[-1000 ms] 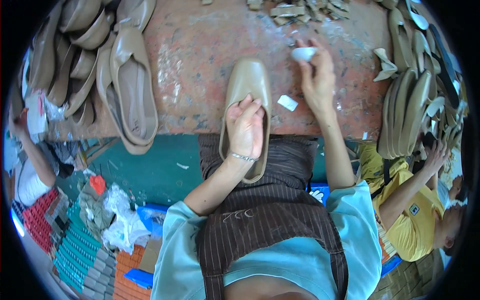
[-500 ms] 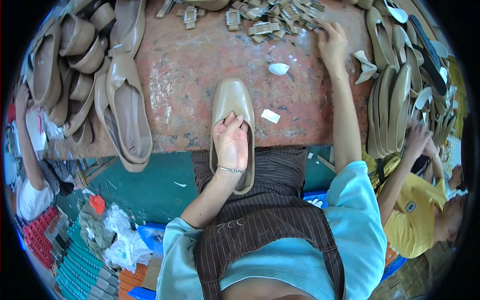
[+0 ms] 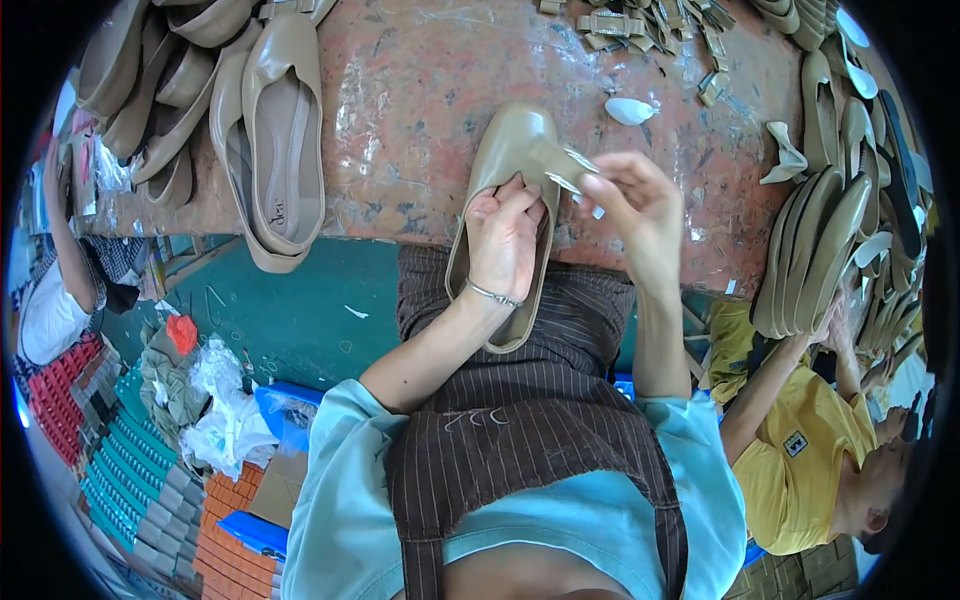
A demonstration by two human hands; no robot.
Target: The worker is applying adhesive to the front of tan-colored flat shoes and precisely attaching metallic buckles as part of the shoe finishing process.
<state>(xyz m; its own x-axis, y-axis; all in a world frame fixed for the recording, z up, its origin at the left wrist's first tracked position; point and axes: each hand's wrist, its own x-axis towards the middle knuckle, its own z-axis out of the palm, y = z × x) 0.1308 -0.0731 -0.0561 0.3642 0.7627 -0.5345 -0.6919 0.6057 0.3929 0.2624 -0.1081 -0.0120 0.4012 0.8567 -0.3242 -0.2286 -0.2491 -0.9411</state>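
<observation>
A beige square-toed flat shoe (image 3: 512,135) lies at the table's front edge, toe pointing away, its heel reaching over my lap. My left hand (image 3: 503,240) is in the shoe's opening, its fingers closed on the upper near the vamp. In my right hand (image 3: 645,215) is a beige bow ornament (image 3: 556,165) with shiny silvery edges, held between thumb and fingers. The bow is over the right side of the toe; whether it touches the leather I cannot tell.
A pile of beige bows (image 3: 655,25) lies at the far side, and a white shell-shaped piece (image 3: 630,110) is nearer. Finished-looking shoes (image 3: 287,170) stand at the left; nested shoes (image 3: 812,250) stand at the right. A co-worker in yellow (image 3: 800,440) works at the right.
My right hand has come back from the bow pile to the shoe with a bow in it. The view has shifted, and my left hand still grips the shoe.
</observation>
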